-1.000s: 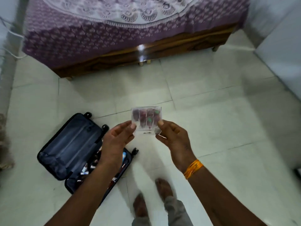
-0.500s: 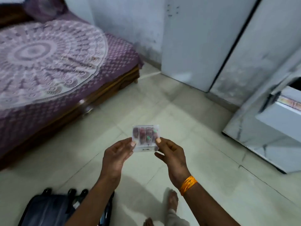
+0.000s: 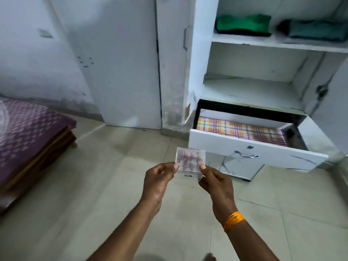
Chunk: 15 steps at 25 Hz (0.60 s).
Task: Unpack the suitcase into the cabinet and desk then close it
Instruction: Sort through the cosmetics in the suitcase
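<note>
clear plastic, a small flat case sits pinched between both hands in the middle of the view, held up over the pale tiled floor. the left hand grips its left edge, thumb on the near face and the other fingers curled behind; the right hand does the same on the right edge, with an orange thread band around its wrist. neither hand is spread wide, both closed just enough to clamp the case. through its see-through face show a row of small dark reddish pieces and a green spot or two (too blurred to name). just beyond the case, to the right, the white cabinet stands open, its drawer pulled out and lined with a checked orange and pink sheet. on the upper shelf lie folded green cloth and teal cloth. a bed with a purple cover is at the far left.
</note>
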Each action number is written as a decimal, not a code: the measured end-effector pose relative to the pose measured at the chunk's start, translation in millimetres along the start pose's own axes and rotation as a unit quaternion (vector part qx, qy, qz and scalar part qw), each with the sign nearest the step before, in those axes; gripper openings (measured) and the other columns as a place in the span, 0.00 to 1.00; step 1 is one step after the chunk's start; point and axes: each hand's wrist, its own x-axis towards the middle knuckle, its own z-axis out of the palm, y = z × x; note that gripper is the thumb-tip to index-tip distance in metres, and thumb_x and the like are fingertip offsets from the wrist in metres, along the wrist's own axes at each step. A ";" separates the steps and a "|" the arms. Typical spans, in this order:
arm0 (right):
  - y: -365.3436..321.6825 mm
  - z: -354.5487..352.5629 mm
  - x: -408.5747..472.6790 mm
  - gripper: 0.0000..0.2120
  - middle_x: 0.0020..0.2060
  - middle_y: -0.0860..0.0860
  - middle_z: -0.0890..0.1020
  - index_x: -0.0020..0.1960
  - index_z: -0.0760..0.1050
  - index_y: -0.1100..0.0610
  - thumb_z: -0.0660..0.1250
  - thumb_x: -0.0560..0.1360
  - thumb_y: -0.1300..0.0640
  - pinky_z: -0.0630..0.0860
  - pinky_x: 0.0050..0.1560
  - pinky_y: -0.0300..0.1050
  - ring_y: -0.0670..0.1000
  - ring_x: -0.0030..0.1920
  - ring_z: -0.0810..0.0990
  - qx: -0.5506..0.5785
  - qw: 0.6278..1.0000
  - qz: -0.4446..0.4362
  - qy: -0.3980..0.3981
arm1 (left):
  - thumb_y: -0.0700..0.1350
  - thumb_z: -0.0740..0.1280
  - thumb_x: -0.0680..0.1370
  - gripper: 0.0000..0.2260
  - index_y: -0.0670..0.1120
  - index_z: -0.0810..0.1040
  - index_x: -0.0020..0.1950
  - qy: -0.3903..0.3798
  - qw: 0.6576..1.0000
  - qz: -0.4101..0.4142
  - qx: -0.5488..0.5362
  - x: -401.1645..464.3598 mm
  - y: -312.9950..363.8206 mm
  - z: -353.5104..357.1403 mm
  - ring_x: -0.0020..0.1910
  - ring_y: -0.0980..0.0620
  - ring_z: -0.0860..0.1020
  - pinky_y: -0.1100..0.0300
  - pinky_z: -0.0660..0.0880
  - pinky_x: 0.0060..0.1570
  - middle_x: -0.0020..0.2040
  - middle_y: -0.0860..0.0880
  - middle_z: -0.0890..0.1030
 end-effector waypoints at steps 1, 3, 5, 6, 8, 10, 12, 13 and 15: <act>-9.4 -21.8 25.6 0.12 0.40 0.51 0.81 0.50 0.88 0.56 0.75 0.77 0.47 0.84 0.58 0.50 0.48 0.43 0.79 -0.010 1.000 -0.014 0.009 | 0.62 0.80 0.61 0.22 0.49 0.89 0.47 -0.010 1.000 -0.003 0.001 18.0 1.0 32.6 0.47 0.52 0.82 0.43 0.79 0.64 0.44 0.50 0.87; -29.0 -62.5 70.4 0.12 0.43 0.46 0.86 0.52 0.88 0.51 0.75 0.76 0.44 0.83 0.57 0.49 0.48 0.47 0.83 -0.027 0.999 -0.018 0.032 | 0.62 0.80 0.63 0.21 0.49 0.89 0.46 -0.019 1.000 -0.009 0.012 50.0 1.9 92.8 0.45 0.53 0.81 0.43 0.79 0.63 0.41 0.51 0.85; -49.6 -95.1 117.7 0.13 0.48 0.45 0.88 0.53 0.88 0.48 0.74 0.76 0.41 0.83 0.57 0.50 0.49 0.53 0.85 -0.040 0.998 -0.025 0.031 | 0.61 0.78 0.66 0.16 0.50 0.88 0.45 -0.027 0.999 0.001 0.027 81.3 7.4 145.8 0.43 0.53 0.81 0.43 0.80 0.61 0.39 0.52 0.85; -56.6 -107.0 140.1 0.14 0.49 0.45 0.88 0.53 0.88 0.48 0.73 0.76 0.40 0.82 0.56 0.50 0.49 0.54 0.85 -0.049 0.998 -0.023 0.033 | 0.60 0.77 0.69 0.13 0.53 0.88 0.45 -0.027 0.999 0.010 0.036 95.3 8.6 167.6 0.43 0.53 0.81 0.42 0.80 0.60 0.40 0.52 0.85; -64.3 -124.9 186.2 0.14 0.49 0.46 0.88 0.53 0.88 0.49 0.74 0.76 0.41 0.83 0.54 0.48 0.49 0.55 0.85 -0.052 0.997 -0.014 0.046 | 0.56 0.77 0.73 0.03 0.58 0.88 0.43 -0.013 0.998 0.021 0.059 123.6 11.1 206.3 0.43 0.52 0.83 0.42 0.80 0.58 0.40 0.53 0.86; -64.5 -137.2 233.9 0.16 0.50 0.48 0.88 0.55 0.87 0.51 0.75 0.75 0.41 0.84 0.54 0.48 0.51 0.55 0.85 -0.042 0.998 -0.007 0.050 | 0.52 0.76 0.77 0.07 0.62 0.86 0.40 -0.001 0.996 0.019 0.086 158.7 8.3 235.9 0.45 0.50 0.84 0.44 0.82 0.56 0.41 0.55 0.87; -58.6 -141.3 281.2 0.14 0.50 0.48 0.88 0.55 0.87 0.51 0.75 0.76 0.43 0.83 0.52 0.46 0.50 0.53 0.85 -0.030 0.998 -0.005 0.051 | 0.50 0.74 0.79 0.10 0.61 0.85 0.38 0.010 0.993 0.014 0.115 200.0 3.4 257.9 0.46 0.49 0.84 0.47 0.82 0.54 0.40 0.56 0.87; -52.3 -141.4 305.7 0.13 0.50 0.49 0.88 0.55 0.87 0.52 0.75 0.77 0.45 0.83 0.51 0.46 0.50 0.53 0.86 -0.028 0.998 -0.008 0.049 | 0.48 0.73 0.80 0.11 0.58 0.85 0.38 0.013 0.991 0.018 0.136 222.6 2.2 267.7 0.45 0.49 0.84 0.49 0.80 0.52 0.41 0.54 0.87; -38.8 -137.8 349.5 0.12 0.51 0.52 0.88 0.57 0.86 0.56 0.74 0.79 0.49 0.84 0.51 0.46 0.53 0.54 0.86 -0.035 0.998 0.000 0.049 | 0.44 0.70 0.82 0.08 0.54 0.85 0.46 0.031 0.983 0.019 0.180 265.1 -1.5 281.1 0.46 0.49 0.83 0.54 0.77 0.49 0.47 0.51 0.87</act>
